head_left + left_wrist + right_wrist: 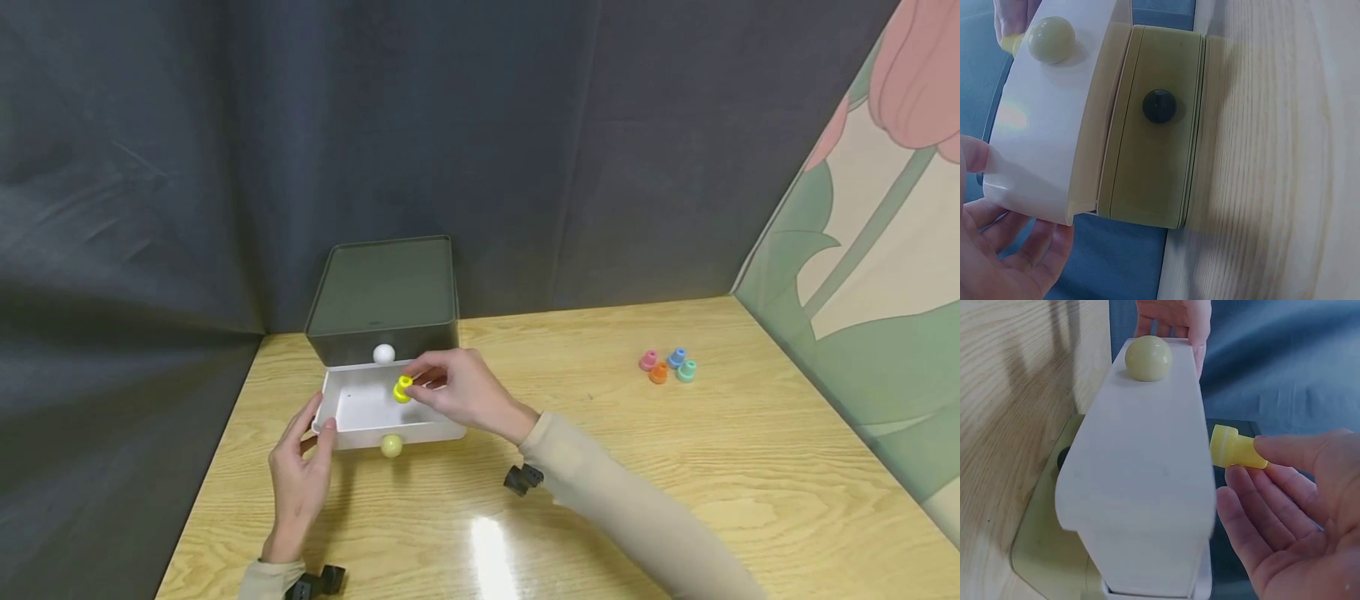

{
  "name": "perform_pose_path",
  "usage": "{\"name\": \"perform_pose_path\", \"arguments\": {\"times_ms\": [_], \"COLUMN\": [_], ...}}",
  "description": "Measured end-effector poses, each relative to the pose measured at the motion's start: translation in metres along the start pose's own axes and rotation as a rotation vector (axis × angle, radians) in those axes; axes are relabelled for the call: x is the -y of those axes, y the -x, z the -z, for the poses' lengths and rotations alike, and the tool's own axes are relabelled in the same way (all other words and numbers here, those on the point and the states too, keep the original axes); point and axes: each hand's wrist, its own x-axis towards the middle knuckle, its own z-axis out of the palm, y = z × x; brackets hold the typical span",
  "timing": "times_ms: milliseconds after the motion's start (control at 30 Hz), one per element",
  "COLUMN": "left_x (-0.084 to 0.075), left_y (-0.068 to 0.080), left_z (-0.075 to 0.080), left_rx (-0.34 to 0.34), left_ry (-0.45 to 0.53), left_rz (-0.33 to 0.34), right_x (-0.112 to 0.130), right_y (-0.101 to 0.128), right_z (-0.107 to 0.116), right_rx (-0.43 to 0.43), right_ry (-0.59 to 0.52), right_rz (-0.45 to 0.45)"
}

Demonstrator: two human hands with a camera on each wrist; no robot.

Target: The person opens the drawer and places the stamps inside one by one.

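From the head camera, a dark green drawer box (384, 292) stands at the far left of the wooden tabletop (600, 467), with its white drawer (360, 417) pulled out toward the near side. The right hand (461, 392) holds a small yellow peg (402, 389) over the open drawer, its grip pinching the peg between thumb and fingertips. The left hand (300, 475) rests against the drawer's near left corner, fingers nearly straight and touching the front edge. A pale yellow knob (392, 446) sits on the drawer front, and a white knob (384, 353) on the box face above it.

Only this view shows the four other pegs (667, 366), pink, blue, orange and teal, clustered far to the right, well apart from the box.

The right wrist camera shows the peg's shape better: a flanged yellow peg (1232, 449) held by its narrow end just beside the drawer's side wall (1141, 506). The left wrist camera adds a dark knob (1159, 105) on a lower olive-coloured drawer front (1147, 156), which the head view hides beneath the open drawer.

The drawer's floor is only partly visible from the head view. In the left wrist view the left hand (1004, 250) is cut off at the frame's edge.
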Motion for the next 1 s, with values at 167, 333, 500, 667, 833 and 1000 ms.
{"name": "perform_pose_path", "arguments": {"times_ms": [167, 333, 500, 667, 833, 1000], "left_x": [0.0, 0.001, 0.001, 0.002, 0.002, 0.002], "left_y": [0.0, -0.001, -0.001, -0.001, 0.0, 0.0], "left_z": [0.0, -0.001, -0.001, 0.0, 0.0, 0.0], "left_rx": [0.001, 0.005, 0.008, 0.005, 0.004, 0.003], "left_ry": [0.0, -0.001, -0.002, -0.006, -0.004, -0.001], "left_rz": [0.002, 0.004, 0.01, 0.015, 0.012, 0.003], "right_x": [-0.004, -0.011, -0.015, -0.014, -0.013, -0.015], "right_y": [-0.009, -0.017, -0.024, -0.031, -0.034, -0.033], "right_z": [-0.01, -0.019, -0.027, -0.035, -0.04, -0.042], "right_rx": [0.035, 0.062, 0.083, 0.098, 0.122, 0.127], "right_ry": [0.014, 0.03, 0.103, 0.188, 0.227, 0.255], "right_rz": [-0.025, -0.046, -0.048, -0.015, -0.043, -0.037]}}
